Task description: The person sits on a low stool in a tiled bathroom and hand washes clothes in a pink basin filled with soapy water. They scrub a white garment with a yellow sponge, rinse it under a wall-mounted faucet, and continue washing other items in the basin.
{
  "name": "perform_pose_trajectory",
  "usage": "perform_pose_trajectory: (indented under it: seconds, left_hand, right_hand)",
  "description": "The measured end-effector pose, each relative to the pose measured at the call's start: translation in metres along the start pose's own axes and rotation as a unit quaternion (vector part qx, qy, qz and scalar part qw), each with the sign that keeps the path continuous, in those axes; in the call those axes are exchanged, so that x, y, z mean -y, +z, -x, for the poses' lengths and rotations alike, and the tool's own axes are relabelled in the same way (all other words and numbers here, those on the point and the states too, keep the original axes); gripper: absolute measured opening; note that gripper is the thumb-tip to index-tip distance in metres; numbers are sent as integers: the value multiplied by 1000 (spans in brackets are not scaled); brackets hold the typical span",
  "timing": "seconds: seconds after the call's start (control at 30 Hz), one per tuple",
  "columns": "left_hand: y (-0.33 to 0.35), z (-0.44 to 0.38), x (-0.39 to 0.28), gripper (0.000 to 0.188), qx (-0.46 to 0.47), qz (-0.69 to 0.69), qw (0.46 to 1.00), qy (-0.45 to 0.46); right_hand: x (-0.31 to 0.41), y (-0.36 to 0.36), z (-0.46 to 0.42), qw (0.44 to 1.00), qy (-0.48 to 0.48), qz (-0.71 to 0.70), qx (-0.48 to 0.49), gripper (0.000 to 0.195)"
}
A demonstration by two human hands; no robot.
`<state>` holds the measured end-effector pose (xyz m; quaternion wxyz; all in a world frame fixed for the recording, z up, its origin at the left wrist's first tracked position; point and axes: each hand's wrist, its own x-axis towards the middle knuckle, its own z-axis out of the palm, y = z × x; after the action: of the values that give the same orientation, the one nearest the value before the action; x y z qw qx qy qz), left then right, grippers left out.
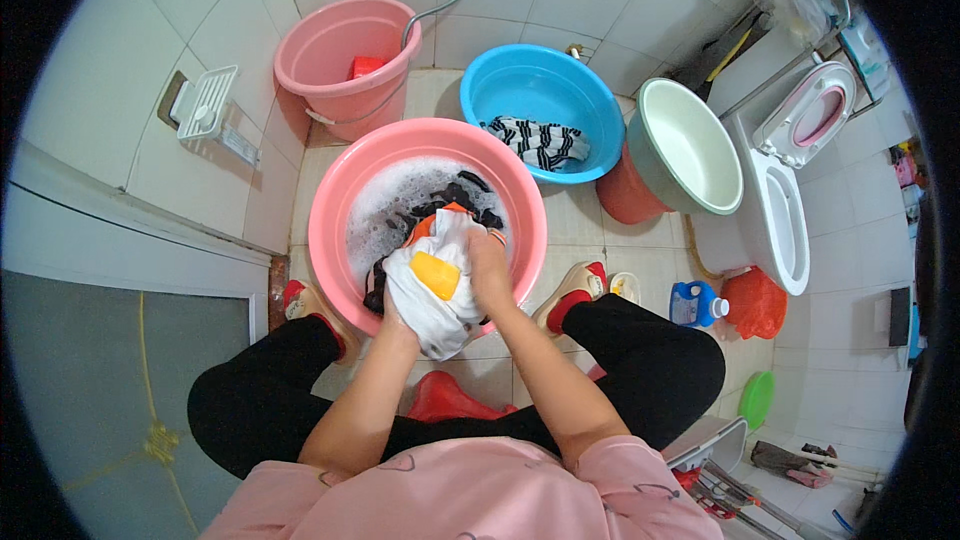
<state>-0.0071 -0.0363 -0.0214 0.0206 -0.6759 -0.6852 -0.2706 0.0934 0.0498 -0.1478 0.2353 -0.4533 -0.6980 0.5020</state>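
A wet white garment (431, 322) with orange parts is bunched over the near side of a pink basin (529, 202). A yellow bar of soap (435, 276) lies on top of the cloth. My left hand (397, 322) holds the garment from its left side, with the fingers hidden beneath the folds. On the other side my right hand (489, 270) grips the bunched cloth, close to a striped edge. Black clothing (457, 195) lies partly sunk in the sudsy water (375, 187) behind the garment.
A pink bucket (341, 79) and a blue basin (540, 75) with striped cloth (540, 141) stand beyond. To the right are a pale green basin (690, 146) on a red bucket (630, 187), a toilet (787, 217) and a blue bottle (694, 304). A tiled wall and door (112, 390) flank the left.
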Motion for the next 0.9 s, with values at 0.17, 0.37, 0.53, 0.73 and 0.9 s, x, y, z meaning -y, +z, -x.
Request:
perform_pose_trajectory:
  seconds: [0.17, 0.37, 0.53, 0.73, 0.9]
  left_hand:
    - [-58, -33, -16, 21, -40, -14, 998, 56]
    - [-67, -36, -20, 32, -7, 38, 996, 78]
    - [-46, -2, -5, 41, -3, 266, 962, -63]
    - [29, 55, 32, 53, -18, 826, 415, -380]
    - [49, 58, 42, 56, -30, 879, 189, -438]
  right_hand:
    - [9, 1, 23, 792, 403, -453, -66, 48]
    - [-9, 62, 27, 738, 215, -622, 152, 51]
    - [-17, 51, -3, 715, 191, -663, 112, 50]
    - [-18, 7, -54, 672, 91, -734, 36, 48]
    - [6, -11, -63, 656, 25, -751, 76, 47]
